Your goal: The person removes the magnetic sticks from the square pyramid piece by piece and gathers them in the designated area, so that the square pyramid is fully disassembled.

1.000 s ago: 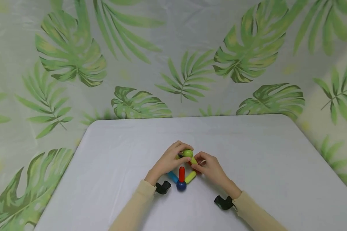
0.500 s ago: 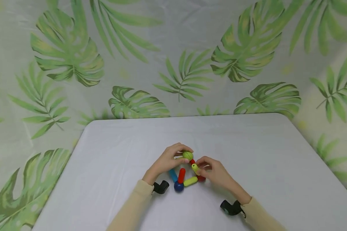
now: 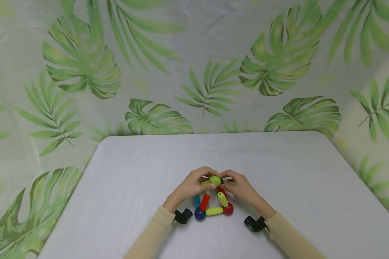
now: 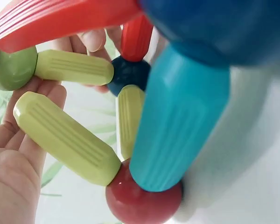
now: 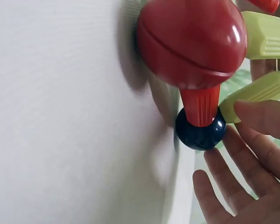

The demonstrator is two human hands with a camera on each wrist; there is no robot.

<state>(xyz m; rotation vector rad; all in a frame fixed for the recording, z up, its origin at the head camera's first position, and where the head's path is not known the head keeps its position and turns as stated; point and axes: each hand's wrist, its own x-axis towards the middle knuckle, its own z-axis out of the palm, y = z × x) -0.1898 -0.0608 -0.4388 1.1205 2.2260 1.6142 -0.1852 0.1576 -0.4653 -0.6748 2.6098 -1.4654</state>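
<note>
Toy frame (image 3: 214,211) stands on the table (image 3: 278,169); we see the left hand (image 3: 192,184) pinching its green ball (image 3: 215,181) and the right hand (image 3: 239,184) pinching a yellow rod (image 4: 74,66), visible to both wrist cameras but hidden overhead. Far and side edges lie well away.

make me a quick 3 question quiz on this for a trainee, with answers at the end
1. Fill in the blank: in the head view, the joining stick between the near blue ball and the near red ball is ____ in colour.
2. True or false: the left hand is gripping the near red ball.
3. Multiple choice: what colour is the raised stick leaning up from the near blue ball?
A. turquoise
B. red
C. yellow-green

Key:
1. yellow-green
2. False; it holds the green ball.
3. B
</note>
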